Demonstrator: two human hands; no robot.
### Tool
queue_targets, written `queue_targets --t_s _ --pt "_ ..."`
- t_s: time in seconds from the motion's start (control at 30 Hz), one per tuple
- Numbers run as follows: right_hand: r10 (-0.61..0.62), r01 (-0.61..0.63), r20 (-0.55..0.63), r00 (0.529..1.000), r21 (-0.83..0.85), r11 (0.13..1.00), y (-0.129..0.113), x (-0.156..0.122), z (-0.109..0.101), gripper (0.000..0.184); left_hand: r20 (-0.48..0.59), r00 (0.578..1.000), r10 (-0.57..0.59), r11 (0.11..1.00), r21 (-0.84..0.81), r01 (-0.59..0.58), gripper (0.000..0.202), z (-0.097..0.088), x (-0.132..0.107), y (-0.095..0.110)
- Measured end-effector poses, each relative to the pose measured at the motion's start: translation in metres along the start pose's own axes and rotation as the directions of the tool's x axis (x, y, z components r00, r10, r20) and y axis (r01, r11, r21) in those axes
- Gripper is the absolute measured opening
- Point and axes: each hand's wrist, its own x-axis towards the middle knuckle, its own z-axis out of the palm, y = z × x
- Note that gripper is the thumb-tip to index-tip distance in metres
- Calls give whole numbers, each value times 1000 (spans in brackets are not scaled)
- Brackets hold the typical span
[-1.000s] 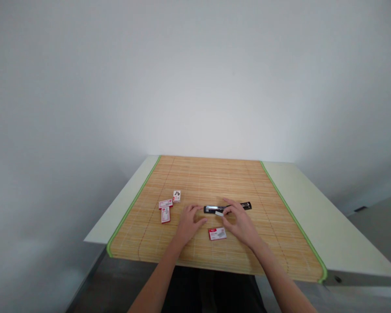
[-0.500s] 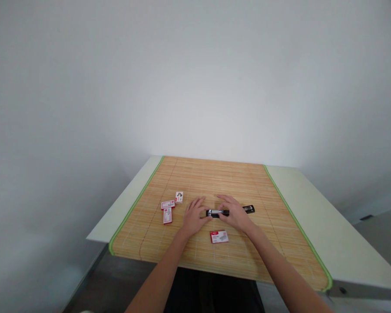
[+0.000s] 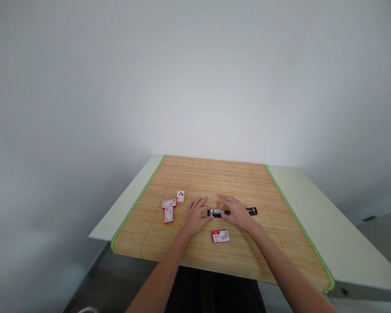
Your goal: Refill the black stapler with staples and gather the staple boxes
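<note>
A black stapler (image 3: 216,213) lies folded open and stretched out lengthwise on the bamboo mat, a silvery strip showing along its left part. At its left end, the thumb and index finger of my left hand (image 3: 194,216) hold the tip, the other fingers spread on the mat side. My right hand (image 3: 236,214) pinches the stapler near its middle, covering part of it. Beyond that hand its right end sticks out. Whether staples are between my right fingertips is too small to tell. A red and white staple box (image 3: 220,236) lies just in front of the stapler.
Left of my hands, two more red and white boxes, one crosswise (image 3: 169,204) and one lengthwise (image 3: 168,214), lie touching or nearly so. A small white box (image 3: 180,197) is behind them. The green-edged bamboo mat (image 3: 215,171) covers the white table (image 3: 299,191) against a wall.
The view has shifted slightly, so everything appears a little further right. Both hands keep nearly the same grip on the stapler; the right fingers have moved very little.
</note>
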Motion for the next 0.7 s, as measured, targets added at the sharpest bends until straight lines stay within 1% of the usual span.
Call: queue_targets --t_s 0.17,0.4,0.7 --pt "9 -9 -9 1000 14 1000 2 0 2 11 10 1000 -11 1000 -11 11 40 -1 0 1" --pt "1 -1 18 1000 -6 1000 4 2 4 10 1 1000 -9 1000 -1 9 40 -1 -1 2" --pt "-52 53 33 998 -53 997 5 -10 -4 9 -2 1000 -12 1000 -4 12 39 0 -1 1"
